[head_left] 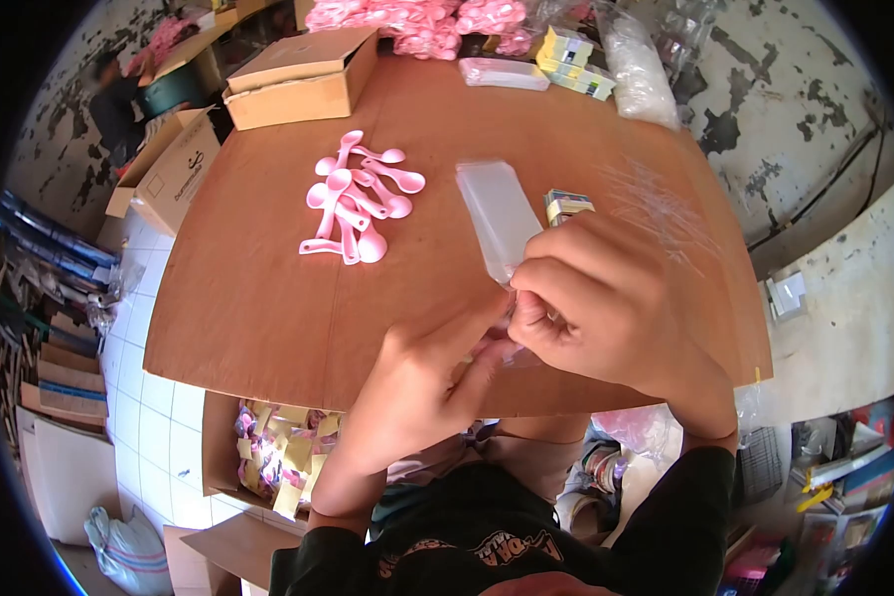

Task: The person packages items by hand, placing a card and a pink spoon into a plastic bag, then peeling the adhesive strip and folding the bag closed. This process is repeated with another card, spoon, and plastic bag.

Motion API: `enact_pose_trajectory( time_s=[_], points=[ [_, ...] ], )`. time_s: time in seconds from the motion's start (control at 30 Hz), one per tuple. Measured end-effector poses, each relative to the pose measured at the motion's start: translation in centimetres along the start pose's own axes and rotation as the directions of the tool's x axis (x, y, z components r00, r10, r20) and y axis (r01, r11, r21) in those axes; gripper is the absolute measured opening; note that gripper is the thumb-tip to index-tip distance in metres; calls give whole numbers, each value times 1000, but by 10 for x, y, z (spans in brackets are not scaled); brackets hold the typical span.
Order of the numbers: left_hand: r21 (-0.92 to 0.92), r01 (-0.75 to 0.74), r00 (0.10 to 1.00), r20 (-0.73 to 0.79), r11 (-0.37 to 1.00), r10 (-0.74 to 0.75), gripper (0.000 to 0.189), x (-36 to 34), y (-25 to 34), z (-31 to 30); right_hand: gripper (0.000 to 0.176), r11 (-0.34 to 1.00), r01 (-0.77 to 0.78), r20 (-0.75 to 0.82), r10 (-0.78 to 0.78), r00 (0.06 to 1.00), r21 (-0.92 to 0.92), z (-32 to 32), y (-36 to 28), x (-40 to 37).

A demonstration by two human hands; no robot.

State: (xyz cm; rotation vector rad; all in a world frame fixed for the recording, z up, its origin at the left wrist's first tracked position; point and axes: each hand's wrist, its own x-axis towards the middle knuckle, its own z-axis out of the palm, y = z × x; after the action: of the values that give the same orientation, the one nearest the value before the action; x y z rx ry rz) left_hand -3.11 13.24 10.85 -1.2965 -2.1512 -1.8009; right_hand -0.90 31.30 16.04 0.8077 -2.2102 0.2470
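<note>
My left hand (422,382) and my right hand (601,298) meet near the table's front edge. Between their closed fingers is a transparent plastic bag (522,356) with something pink inside, mostly hidden. Just beyond lies a stack of flat transparent bags (502,214). Behind my right hand sits a small stack of printed cards (566,205), partly covered by it. Pink measuring spoons (353,199) form a loose pile left of the bags. To the right, thin transparent strips (661,209) are scattered on the wood.
On the brown table (258,318), a cardboard box (298,79), pink bagged items (417,25), yellow card packs (574,65) and a plastic roll (638,65) line the back. Below its front edge, an open carton (283,447) holds packed pieces. Another person (119,104) is at far left.
</note>
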Motion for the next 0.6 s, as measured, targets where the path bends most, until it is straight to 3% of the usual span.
enact_pose_trajectory(
  time_s=[0.03, 0.1, 0.13, 0.17, 0.23, 0.27, 0.3, 0.33, 0.37, 0.4, 0.47, 0.5, 0.53, 0.57, 0.6],
  points=[
    [-26, -3, 999, -36, 1000, 2, 35, -1, -1, 2, 14, 1000, -7, 1, 7, 1000, -10, -4, 0, 0],
    [-46, -19, 999, -48, 999, 16, 35, -1, -2, 4, 18, 903, -259, 111, 235, 966, 341, -13, -2, 3],
    [-59, -30, 997, -69, 998, 26, 35, -1, -2, 4, 9, 817, -401, 228, 333, 915, 414, -20, -2, 2],
    [-61, -29, 998, -64, 998, 25, 35, -2, -3, 3, 9, 816, -405, 228, 338, 913, 413, -20, 0, -2],
    [-189, 18, 999, -34, 982, -25, 34, -5, -6, -1, 8, 250, -591, 359, 596, 718, 767, -15, 9, -13],
    [-253, 58, 996, -57, 966, -75, 32, -8, -10, -1, 4, 42, -514, 387, 607, 694, 856, -16, 22, -20],
    [-254, 62, 995, -57, 965, -79, 32, -9, -12, 0, 6, -53, -376, 337, 572, 748, 925, -10, 44, -29],
    [-329, 72, 977, -169, 942, -134, 31, -9, -13, 2, 8, -247, -322, 406, 580, 706, 914, -12, 61, -32],
    [-402, 70, 942, -274, 913, -193, 31, -9, -15, 3, 7, -296, -317, 434, 599, 674, 901, -14, 81, -39],
    [-393, -5, 935, -329, 919, -135, 29, -7, -20, 2, 7, -343, -309, 461, 615, 640, 887, -13, 104, -48],
    [-410, -25, 904, -398, 912, -154, 30, -7, -24, -1, 7, -104, -495, 344, 838, 424, 862, -2, 149, -69],
    [-416, -45, 884, -441, 908, -158, 30, -6, -24, -1, 7, -100, -498, 341, 840, 421, 861, 7, 162, -83],
    [-420, -48, 884, -440, 906, -157, 30, -6, -25, -1, 8, 384, -777, 16, 892, 451, 498, 16, 173, -97],
    [-391, -41, 883, -444, 919, -149, 30, -6, -27, -2, 10, 589, -797, -246, 759, 603, -135, 25, 183, -114],
    [-361, -36, 883, -448, 932, -139, 30, -6, -29, -4, 10, 588, -797, -251, 758, 603, -139, 30, 193, -136]
  ],
)
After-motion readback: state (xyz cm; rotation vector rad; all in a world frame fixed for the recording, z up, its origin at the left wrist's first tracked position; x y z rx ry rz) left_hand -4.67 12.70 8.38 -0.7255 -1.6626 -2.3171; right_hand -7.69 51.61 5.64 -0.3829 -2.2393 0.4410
